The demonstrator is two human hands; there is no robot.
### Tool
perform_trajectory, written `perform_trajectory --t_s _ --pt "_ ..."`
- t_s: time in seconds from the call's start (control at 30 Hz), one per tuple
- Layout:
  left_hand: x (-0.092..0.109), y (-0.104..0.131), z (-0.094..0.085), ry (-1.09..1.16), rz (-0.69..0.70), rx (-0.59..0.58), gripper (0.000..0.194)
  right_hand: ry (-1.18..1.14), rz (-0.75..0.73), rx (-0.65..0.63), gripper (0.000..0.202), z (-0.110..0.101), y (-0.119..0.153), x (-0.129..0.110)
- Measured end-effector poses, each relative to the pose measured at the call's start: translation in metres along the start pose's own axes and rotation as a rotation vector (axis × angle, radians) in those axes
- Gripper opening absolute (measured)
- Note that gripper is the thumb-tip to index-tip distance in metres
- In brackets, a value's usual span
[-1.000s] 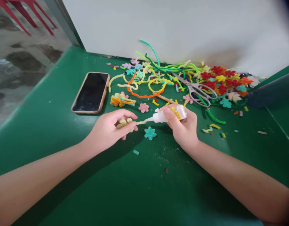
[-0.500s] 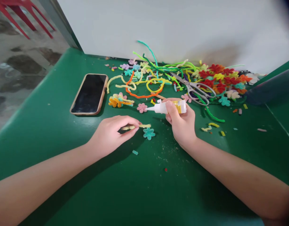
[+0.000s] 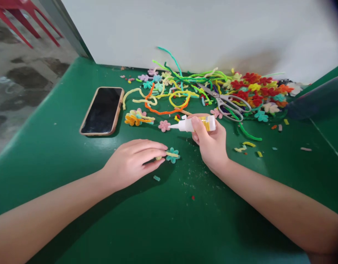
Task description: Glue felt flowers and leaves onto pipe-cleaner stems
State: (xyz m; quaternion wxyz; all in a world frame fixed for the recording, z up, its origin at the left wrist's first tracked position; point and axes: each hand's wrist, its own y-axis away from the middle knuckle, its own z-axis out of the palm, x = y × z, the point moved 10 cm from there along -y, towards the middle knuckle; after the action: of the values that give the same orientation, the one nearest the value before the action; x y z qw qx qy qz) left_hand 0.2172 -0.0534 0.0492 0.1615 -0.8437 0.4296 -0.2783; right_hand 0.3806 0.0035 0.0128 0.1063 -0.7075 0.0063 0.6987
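Note:
My left hand (image 3: 138,161) pinches a pale yellow pipe cleaner (image 3: 172,155), whose free end lies across a teal pipe-cleaner flower (image 3: 173,160) on the table. Part of the yellow piece is hidden behind my fingers. In my right hand (image 3: 211,141) is a white glue bottle (image 3: 186,125) with a yellow label, held sideways, its thin nozzle pointing left. The nozzle tip is beside a pink flower (image 3: 164,126); whether they touch I cannot tell. Left of that lies a small bundle of orange, yellow and pink flowers (image 3: 135,118).
A phone (image 3: 102,110) lies at the left of the green table (image 3: 146,227). Grey-handled scissors (image 3: 226,103) rest among pipe cleaners (image 3: 196,79) by the white wall. Red, orange and yellow flowers (image 3: 255,88) are heaped at the right, near a dark object (image 3: 317,99). Small offcuts are scattered about.
My left hand has shifted slightly right and down, bringing the pale yellow pipe cleaner from the teal flower's upper edge to across its middle. My right hand holds the glue bottle much as before.

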Motion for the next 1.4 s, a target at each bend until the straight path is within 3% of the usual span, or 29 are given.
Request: perform_trajectory --t_s 0.23,0.5,0.8,1.13,1.4 --pt "0.001 0.004 -0.004 -0.046 -0.009 -0.006 0.006 0.119 -0.183 -0.058 0.027 0.002 0.006 -0.028" --pt "-0.002 0.006 -0.003 -0.056 -0.054 -0.021 0.008 0.225 -0.069 -0.076 0.024 0.005 0.005 -0.014" --pt "0.001 0.009 0.003 -0.118 -0.022 -0.064 0.011 0.265 -0.038 -0.094 0.025 0.008 0.004 -0.01" --pt "0.005 0.008 0.006 -0.044 0.022 -0.158 0.016 0.277 -0.033 -0.098 0.023 0.008 0.003 -0.009" --pt "0.007 0.009 0.005 -0.042 0.08 -0.098 0.012 0.264 -0.026 -0.111 0.024 0.008 0.002 -0.005"
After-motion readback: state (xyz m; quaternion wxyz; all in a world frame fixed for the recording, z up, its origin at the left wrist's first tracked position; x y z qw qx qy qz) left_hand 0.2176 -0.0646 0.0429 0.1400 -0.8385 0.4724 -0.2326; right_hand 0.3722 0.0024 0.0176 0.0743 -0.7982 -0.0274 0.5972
